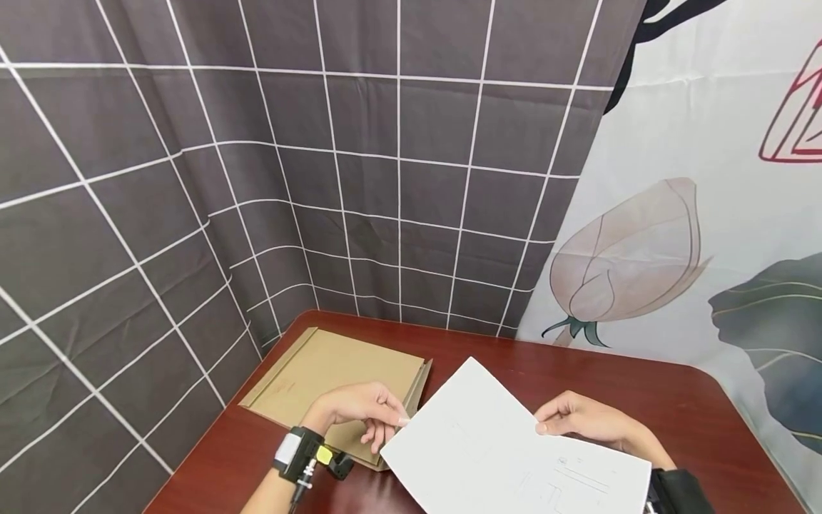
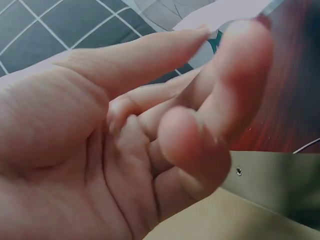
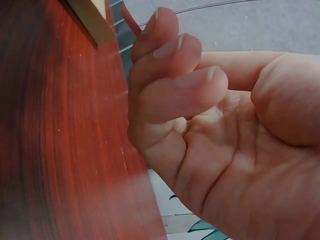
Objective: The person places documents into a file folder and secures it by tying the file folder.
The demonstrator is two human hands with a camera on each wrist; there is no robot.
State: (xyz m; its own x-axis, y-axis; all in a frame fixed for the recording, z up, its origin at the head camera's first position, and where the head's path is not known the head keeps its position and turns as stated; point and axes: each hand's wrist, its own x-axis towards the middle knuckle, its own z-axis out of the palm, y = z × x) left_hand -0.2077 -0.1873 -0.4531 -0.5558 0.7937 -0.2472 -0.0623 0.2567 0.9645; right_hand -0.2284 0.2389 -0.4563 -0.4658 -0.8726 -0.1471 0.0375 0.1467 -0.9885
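White paper [image 1: 475, 435] with faint print is held up over the front of the table, its upper edge dipping to a notch between two panels. My left hand [image 1: 372, 410] pinches its left edge between thumb and index finger, the other fingers loosely curled. At the notch, my right hand [image 1: 581, 417] pinches the paper with thumb and fingers. A brown cardboard file folder [image 1: 349, 353] lies under and beyond my left hand. In the left wrist view, the paper [image 2: 220, 15] shows beyond the thumb tip. The right wrist view shows the curled fingers of my right hand [image 3: 210, 120].
The reddish-brown wooden table [image 1: 642, 378] has rounded far corners. A dark grid-patterned curtain [image 1: 398, 178] hangs behind it and along the left. To the right hangs a white cloth [image 1: 693, 143] with a printed flower bud. A strapped device [image 1: 302, 453] sits on my left wrist.
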